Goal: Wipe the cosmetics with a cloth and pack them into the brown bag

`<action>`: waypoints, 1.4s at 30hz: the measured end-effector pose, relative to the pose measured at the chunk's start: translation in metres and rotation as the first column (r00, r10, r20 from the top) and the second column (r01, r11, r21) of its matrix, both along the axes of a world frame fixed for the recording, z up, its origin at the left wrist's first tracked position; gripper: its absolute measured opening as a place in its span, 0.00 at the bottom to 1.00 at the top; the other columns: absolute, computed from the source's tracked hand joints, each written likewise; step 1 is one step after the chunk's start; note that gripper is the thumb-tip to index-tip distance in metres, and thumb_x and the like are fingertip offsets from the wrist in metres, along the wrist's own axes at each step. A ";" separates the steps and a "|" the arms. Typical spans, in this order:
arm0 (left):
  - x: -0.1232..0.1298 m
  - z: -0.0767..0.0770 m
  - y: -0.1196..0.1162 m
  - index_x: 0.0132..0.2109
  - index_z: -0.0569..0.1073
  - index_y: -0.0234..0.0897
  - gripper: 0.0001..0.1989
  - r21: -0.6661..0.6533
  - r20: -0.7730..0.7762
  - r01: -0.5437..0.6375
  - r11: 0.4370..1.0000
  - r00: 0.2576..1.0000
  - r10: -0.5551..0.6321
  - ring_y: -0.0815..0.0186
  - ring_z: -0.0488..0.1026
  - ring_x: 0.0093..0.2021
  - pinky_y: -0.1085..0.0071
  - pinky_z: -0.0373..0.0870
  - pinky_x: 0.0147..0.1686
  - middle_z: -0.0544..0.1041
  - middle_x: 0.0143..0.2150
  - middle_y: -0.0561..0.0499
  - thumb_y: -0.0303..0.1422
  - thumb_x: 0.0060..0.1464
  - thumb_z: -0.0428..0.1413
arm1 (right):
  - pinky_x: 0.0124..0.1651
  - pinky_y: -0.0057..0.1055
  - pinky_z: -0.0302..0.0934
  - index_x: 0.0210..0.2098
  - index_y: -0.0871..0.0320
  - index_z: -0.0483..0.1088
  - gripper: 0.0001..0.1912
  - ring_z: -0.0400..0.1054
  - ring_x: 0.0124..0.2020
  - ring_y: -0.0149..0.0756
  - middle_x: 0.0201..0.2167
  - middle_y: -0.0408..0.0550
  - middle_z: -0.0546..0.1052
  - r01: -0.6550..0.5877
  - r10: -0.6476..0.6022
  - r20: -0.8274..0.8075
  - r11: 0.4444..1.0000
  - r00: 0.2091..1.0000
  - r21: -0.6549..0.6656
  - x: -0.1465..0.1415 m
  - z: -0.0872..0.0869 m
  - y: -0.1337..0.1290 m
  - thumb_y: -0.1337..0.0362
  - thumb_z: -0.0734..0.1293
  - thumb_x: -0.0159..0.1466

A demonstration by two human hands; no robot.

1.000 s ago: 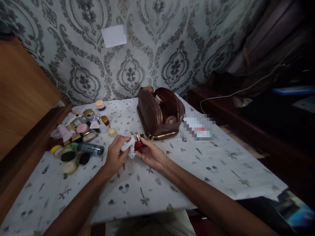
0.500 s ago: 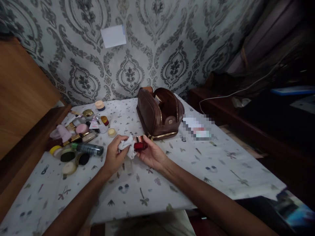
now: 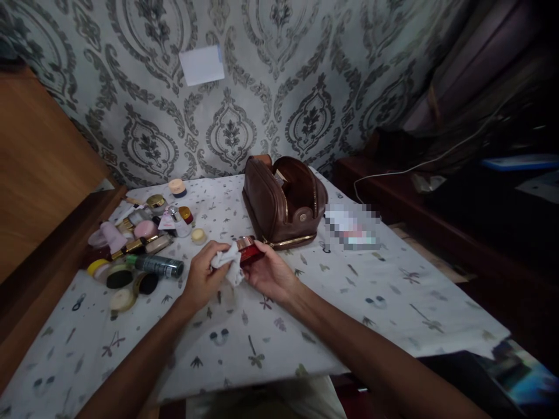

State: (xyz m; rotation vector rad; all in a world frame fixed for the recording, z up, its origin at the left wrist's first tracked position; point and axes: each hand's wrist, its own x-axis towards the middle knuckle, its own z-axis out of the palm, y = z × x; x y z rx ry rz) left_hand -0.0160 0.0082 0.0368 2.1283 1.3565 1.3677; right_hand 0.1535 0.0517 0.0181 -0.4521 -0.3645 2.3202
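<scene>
My left hand [image 3: 204, 273] is closed on a crumpled white cloth [image 3: 230, 263], which presses against the left side of a small red jar [image 3: 250, 251] with a shiny copper-coloured lid. Around the jar's right side my right hand [image 3: 274, 272] is closed, holding it above the table. Just behind the hands stands a brown leather toiletry bag [image 3: 271, 209], its top unzipped and gaping, with something pale inside. A small cream-lidded pot [image 3: 198, 235] sits beyond my left hand.
Several cosmetics crowd the table's left side, among them a dark green bottle [image 3: 159, 266], a pink round jar [image 3: 146, 228] and a cream jar [image 3: 123, 299]. A pixelated item [image 3: 353, 227] lies right of the bag. Patterned cloth [image 3: 279, 337] covers the table; a wooden panel [image 3: 48, 134] stands left.
The red jar has tilted and turned slightly in my right hand, showing more of its lid. The cloth has shifted slightly against it. Bag and cosmetics stay put.
</scene>
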 end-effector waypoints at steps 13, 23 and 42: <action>0.006 0.002 -0.005 0.46 0.71 0.38 0.08 0.023 -0.050 0.074 0.997 0.996 -0.072 0.66 0.72 0.38 0.72 0.67 0.38 0.73 0.38 0.51 0.27 0.58 0.54 | 0.40 0.28 0.67 0.41 0.62 0.72 0.11 0.72 0.34 0.32 0.34 0.47 0.80 0.011 -0.014 -0.052 0.999 0.999 -0.045 -0.001 -0.005 0.005 0.61 0.68 0.63; 0.004 0.002 -0.004 0.45 0.73 0.38 0.09 0.010 -0.077 0.079 0.997 0.994 -0.078 0.65 0.72 0.38 0.71 0.67 0.38 0.74 0.37 0.50 0.26 0.56 0.55 | 0.36 0.24 0.67 0.41 0.62 0.73 0.11 0.72 0.32 0.29 0.33 0.46 0.80 0.067 -0.066 0.013 0.997 0.998 -0.043 -0.002 -0.002 0.000 0.64 0.71 0.60; 0.006 0.001 -0.004 0.44 0.71 0.37 0.08 -0.063 -0.040 0.086 0.994 0.995 -0.089 0.67 0.70 0.35 0.73 0.65 0.36 0.73 0.36 0.52 0.27 0.56 0.55 | 0.36 0.26 0.65 0.38 0.60 0.73 0.10 0.71 0.31 0.31 0.30 0.44 0.79 0.094 -0.093 0.010 0.994 0.996 -0.059 -0.001 0.000 -0.001 0.60 0.71 0.61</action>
